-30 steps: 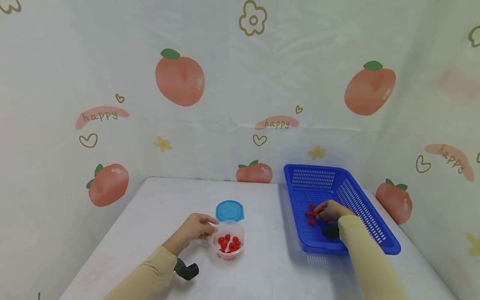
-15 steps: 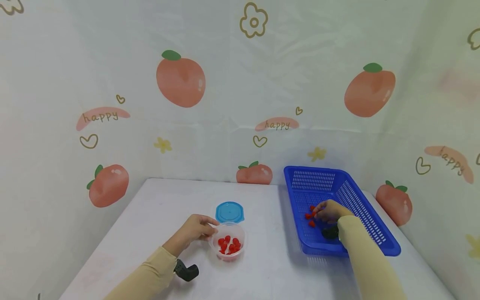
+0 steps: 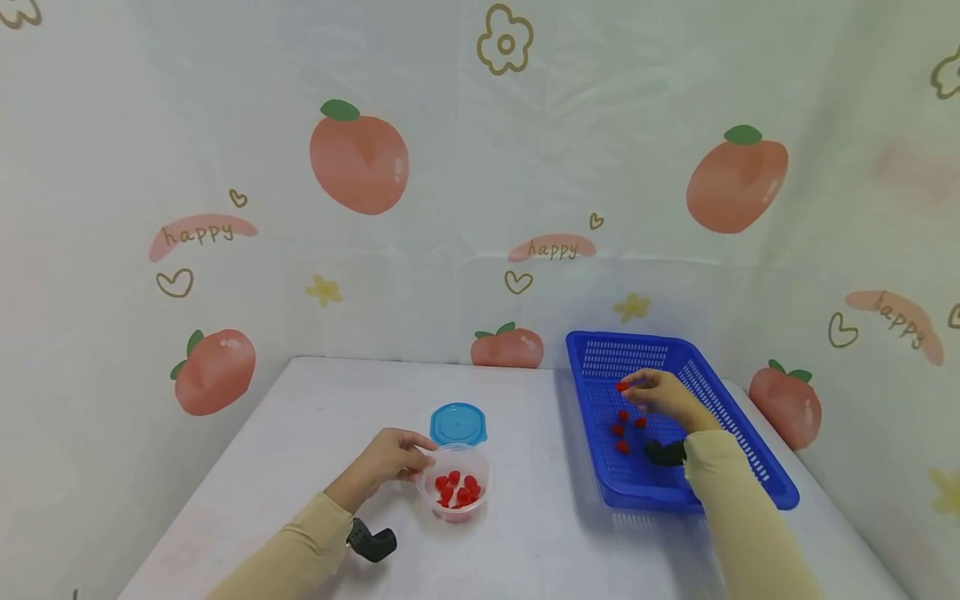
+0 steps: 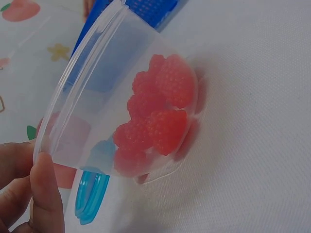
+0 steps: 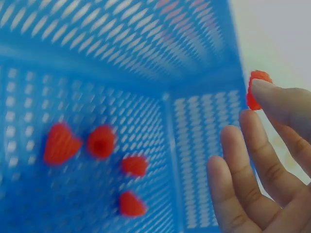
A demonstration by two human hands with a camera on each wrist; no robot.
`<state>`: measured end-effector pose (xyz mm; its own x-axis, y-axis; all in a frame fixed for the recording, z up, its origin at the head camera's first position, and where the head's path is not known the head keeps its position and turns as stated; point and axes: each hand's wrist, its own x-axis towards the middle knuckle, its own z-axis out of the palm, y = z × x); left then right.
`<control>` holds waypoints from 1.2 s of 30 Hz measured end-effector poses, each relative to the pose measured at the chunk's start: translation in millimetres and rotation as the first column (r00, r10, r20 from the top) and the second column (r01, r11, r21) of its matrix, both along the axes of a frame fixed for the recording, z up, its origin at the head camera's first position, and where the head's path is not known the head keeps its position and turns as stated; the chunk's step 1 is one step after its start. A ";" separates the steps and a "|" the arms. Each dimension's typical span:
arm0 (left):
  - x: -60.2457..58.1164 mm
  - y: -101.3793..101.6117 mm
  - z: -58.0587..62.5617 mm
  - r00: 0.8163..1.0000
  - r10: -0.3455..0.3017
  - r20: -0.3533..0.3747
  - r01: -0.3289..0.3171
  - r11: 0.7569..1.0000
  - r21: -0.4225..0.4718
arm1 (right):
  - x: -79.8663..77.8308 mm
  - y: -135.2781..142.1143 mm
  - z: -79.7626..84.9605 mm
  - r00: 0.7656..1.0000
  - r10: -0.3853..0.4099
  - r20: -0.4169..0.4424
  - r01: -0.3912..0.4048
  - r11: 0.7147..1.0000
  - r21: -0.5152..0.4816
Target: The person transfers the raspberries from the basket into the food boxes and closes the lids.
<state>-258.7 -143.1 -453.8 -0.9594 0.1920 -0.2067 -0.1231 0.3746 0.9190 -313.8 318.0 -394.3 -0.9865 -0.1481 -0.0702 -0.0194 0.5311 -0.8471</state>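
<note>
The left hand (image 3: pixel 390 456) has its thumb and fingers pinched together on the rim of a clear bowl (image 3: pixel 459 456), at about the bowl's ten o'clock. Several red raspberries (image 3: pixel 462 494) lie at the bottom of that bowl, which stands on the white table (image 3: pixel 525 533). A blue lid (image 3: pixel 458 425) lies at the bowl's twelve o'clock, very near it (whether the two touch, I cannot tell).

Between two and three o'clock from the bowl sits a blue basket (image 3: pixel 626 357) with slotted walls. Over it, the right hand (image 3: pixel 666 397) clamps a single raspberry (image 3: pixel 622 387) between thumb and forefinger; the right wrist view shows its other fingers extended and holding nothing. Four loose raspberries (image 5: pixel 101 141) rest on the basket floor, around eight o'clock from that hand in the head view. A dark device (image 3: pixel 372 542) hangs at the left wrist, and a peach-printed backdrop (image 3: pixel 427 308) rises at twelve o'clock.
</note>
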 end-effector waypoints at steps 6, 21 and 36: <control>-1.7 -0.3 -1.9 1.000 0.002 0.001 -0.002 1.000 -0.003 | 6.4 -14.9 18.3 0.996 0.007 -0.092 -0.011 0.999 -0.046; -2.5 0.2 -2.7 1.000 0.019 0.010 -0.019 1.000 -0.009 | 26.8 -72.5 40.3 0.980 -0.006 -0.197 -0.044 0.968 -0.248; -0.2 -0.2 -1.1 1.000 0.015 0.009 -0.015 1.000 0.000 | 63.3 -154.3 1.6 0.976 0.081 -0.202 -0.165 0.879 -0.447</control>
<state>-258.9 -143.3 -454.9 -0.9602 0.1772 -0.2158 -0.1374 0.3727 0.9177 -250.5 163.7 -392.7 -0.9484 -0.2427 0.2038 -0.2262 0.0676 -0.9717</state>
